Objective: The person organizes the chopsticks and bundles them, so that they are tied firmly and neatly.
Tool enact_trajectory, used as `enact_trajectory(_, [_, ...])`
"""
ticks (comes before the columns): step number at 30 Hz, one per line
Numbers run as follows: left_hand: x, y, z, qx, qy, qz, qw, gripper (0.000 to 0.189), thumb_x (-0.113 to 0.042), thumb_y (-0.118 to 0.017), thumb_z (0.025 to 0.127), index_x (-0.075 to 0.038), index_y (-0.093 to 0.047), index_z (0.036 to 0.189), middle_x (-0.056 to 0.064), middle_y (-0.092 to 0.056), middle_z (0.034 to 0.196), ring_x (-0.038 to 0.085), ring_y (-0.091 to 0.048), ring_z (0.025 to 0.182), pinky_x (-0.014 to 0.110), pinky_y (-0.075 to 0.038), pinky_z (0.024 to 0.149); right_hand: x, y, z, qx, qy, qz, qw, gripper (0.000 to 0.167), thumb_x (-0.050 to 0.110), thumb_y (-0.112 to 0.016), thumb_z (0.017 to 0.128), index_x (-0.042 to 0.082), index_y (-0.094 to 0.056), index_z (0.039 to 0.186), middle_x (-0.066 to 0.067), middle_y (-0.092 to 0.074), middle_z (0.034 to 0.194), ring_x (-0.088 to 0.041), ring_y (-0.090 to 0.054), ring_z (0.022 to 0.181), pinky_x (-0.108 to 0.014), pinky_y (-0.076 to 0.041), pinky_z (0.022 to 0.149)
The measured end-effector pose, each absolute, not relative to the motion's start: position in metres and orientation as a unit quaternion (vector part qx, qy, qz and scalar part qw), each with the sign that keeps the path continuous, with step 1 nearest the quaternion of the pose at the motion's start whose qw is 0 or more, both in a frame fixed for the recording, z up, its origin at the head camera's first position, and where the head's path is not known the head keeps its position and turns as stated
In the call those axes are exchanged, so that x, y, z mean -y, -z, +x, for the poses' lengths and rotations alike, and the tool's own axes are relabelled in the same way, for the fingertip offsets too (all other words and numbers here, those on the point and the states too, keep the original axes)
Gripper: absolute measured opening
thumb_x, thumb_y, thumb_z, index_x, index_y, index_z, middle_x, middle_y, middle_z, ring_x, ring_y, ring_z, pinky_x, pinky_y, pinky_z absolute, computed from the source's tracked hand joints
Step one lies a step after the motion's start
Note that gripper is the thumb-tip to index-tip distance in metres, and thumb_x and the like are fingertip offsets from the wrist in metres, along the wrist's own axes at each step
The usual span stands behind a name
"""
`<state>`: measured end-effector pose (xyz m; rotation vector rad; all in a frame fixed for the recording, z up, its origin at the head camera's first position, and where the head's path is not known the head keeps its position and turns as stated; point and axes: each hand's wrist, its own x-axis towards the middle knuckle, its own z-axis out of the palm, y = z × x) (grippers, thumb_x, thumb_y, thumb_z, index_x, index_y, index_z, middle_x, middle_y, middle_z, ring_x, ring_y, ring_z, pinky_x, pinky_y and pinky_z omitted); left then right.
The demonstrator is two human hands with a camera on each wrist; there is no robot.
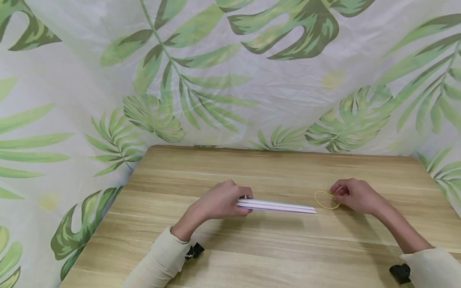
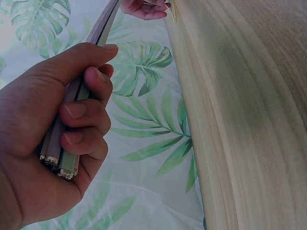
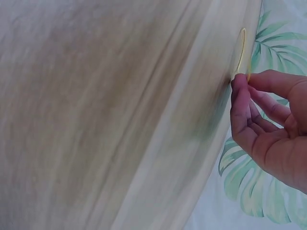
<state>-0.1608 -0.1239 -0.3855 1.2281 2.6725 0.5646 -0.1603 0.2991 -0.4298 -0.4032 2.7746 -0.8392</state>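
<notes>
My left hand (image 1: 223, 201) grips one end of a bundle of slim, pale white and lilac sticks (image 1: 279, 207), held level above the table and pointing right. In the left wrist view, the fingers curl round the sticks (image 2: 72, 112), whose cut ends look notched and hollow. To the right, my right hand (image 1: 356, 196) pinches a thin yellow rubber band (image 1: 315, 197) between thumb and fingertips. The band (image 3: 243, 40) hangs as a loose loop, just beyond the sticks' free tips and apart from them.
A wood-grain table (image 1: 273, 240) lies under both hands. Behind it and at its sides hangs a pale cloth (image 1: 281, 104) printed with green leaves. Small black devices (image 1: 194, 251) sit at the cuffs of both light sleeves (image 1: 158, 256).
</notes>
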Motion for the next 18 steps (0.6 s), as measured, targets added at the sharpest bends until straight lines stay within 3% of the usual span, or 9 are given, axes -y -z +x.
enact_trajectory(9, [0.124, 0.387, -0.16, -0.891, -0.188, 0.408, 0.072, 0.011, -0.025, -0.083, 0.093, -0.02, -0.074, 0.098, -0.01, -0.063, 0.074, 0.001, -0.043, 0.058, 0.02, -0.041, 0.055, -0.297, 0.424, -0.157, -0.939, 0.29, -0.132, 0.128, 0.016, 0.008, -0.071, 0.096, 0.0, -0.075, 0.11, -0.001, -0.072, 0.092, -0.01, -0.06, 0.081, -0.024, -0.048, 0.067])
enact_trajectory(18, [0.124, 0.387, -0.159, -0.891, -0.19, 0.406, 0.074, 0.01, -0.024, -0.083, 0.092, -0.02, -0.074, 0.096, -0.01, -0.063, 0.073, 0.001, -0.043, 0.057, 0.02, -0.04, 0.055, -0.294, 0.416, -0.146, -0.916, 0.352, -0.146, 0.125, 0.013, 0.01, -0.064, 0.104, 0.002, -0.073, 0.111, -0.004, -0.069, 0.096, -0.005, -0.053, 0.08, -0.025, -0.048, 0.068])
